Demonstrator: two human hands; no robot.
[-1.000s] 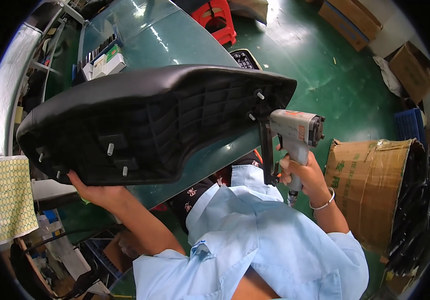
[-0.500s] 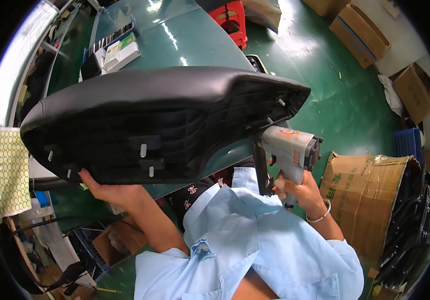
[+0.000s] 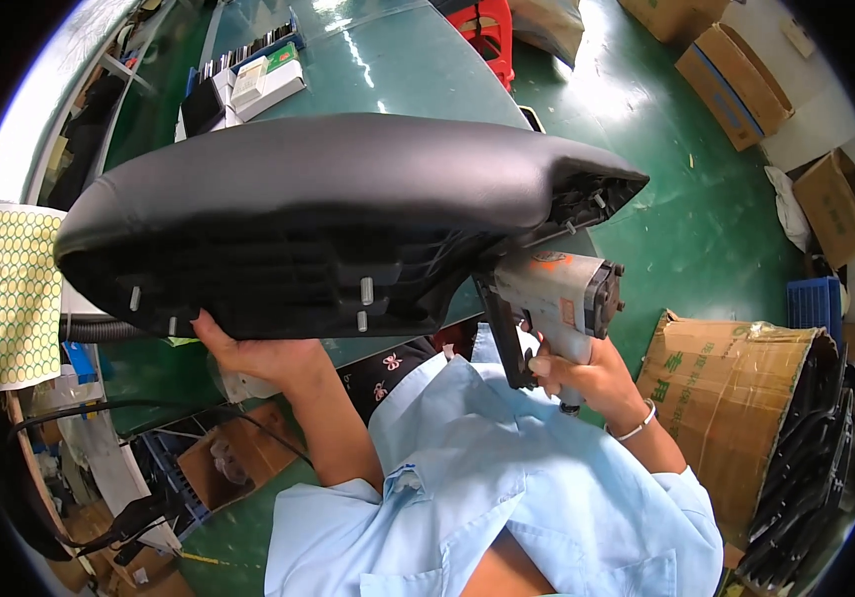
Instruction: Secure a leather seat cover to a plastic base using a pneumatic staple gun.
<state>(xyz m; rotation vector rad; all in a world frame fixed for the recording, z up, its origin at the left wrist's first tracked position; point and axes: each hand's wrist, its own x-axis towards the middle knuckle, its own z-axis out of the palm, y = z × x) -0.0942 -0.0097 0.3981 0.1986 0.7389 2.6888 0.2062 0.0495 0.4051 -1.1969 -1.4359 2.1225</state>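
A long black padded vehicle seat is held up in front of me, its smooth cover showing above and its dark underside tilted partly toward me. Several metal studs poke out of that underside. My left hand supports the seat's lower left edge, thumb up against the underside and the other fingers hidden. In my right hand is a grey pneumatic staple gun, gripped by its handle. The gun's nose reaches the seat's lower edge on the right; whether it touches cannot be made out.
Beyond the seat stretches a green worktable with a white box on it. A large cardboard box holding black parts stands at right. At left are a yellow-green patterned sheet and a black cable. A red stool stands farther back.
The seat has rolled so that more of its top cover and less of its underside shows, and it sits slightly farther right in view. The staple gun has shifted a little left relative to it.
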